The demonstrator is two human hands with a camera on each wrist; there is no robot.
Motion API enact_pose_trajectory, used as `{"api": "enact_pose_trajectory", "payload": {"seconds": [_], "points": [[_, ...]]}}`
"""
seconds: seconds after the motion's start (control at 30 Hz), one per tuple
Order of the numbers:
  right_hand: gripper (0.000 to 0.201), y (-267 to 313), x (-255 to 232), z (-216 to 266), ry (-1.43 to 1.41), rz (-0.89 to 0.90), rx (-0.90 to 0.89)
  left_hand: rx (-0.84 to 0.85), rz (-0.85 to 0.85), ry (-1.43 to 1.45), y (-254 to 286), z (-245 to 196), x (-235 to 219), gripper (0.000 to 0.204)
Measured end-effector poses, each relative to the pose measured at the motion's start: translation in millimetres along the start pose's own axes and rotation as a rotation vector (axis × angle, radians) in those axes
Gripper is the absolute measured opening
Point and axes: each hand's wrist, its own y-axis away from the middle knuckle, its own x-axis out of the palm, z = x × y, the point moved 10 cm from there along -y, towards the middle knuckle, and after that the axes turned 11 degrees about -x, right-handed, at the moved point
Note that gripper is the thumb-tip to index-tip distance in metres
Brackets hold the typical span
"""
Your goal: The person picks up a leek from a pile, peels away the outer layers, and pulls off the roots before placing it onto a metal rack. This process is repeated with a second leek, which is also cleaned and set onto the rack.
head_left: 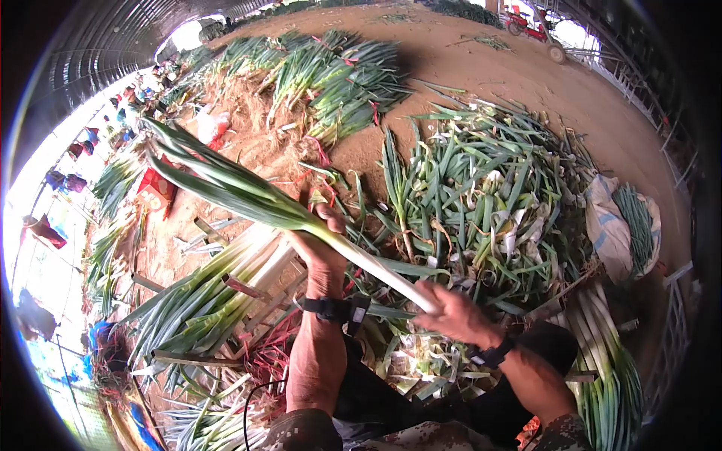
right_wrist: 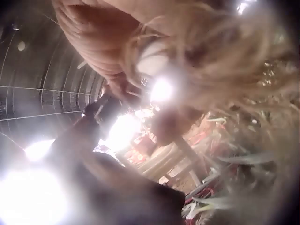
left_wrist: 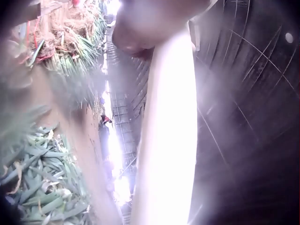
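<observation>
A long green onion (head_left: 376,270) slants across the head view, its green leaves to the upper left and white root end to the lower right. My left hand (head_left: 320,254) grips it where leaves meet stalk. Near the root end, my right hand (head_left: 457,314) holds the stalk with curled fingers. In the left wrist view the white stalk (left_wrist: 171,117) runs down from the fingers, overexposed. Blurred pale roots (right_wrist: 211,56) spread beside the right hand (right_wrist: 98,42) in the right wrist view. Below my left hand, a bunch of green onions (head_left: 218,278) lies on a wooden rack (head_left: 192,359).
Stripped leaves (head_left: 489,188) form a heap ahead on the right, beside a white sack (head_left: 605,225). Tied onion bundles (head_left: 353,83) lie farther off. Red ties (head_left: 278,357) hang near my left forearm. More onions (head_left: 609,368) are at my right.
</observation>
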Motion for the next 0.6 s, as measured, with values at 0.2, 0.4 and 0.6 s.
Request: {"api": "enact_pose_trajectory", "payload": {"seconds": [0.2,0.4,0.6], "points": [[0.028,10.2,30.4,-14.5,-0.261,0.033,0.34,-0.036,0.063,0.229,3.9,21.2,18.5,0.06],[0.028,7.4,12.9,-17.2,-0.103,-0.03,0.307,0.052,0.237,0.015,8.3,22.2,37.9,0.063],[0.026,13.1,-23.1,-17.3,0.111,-0.301,0.109,-0.15,0.194,-0.515,30.2,56.1,67.8,0.043]]}}
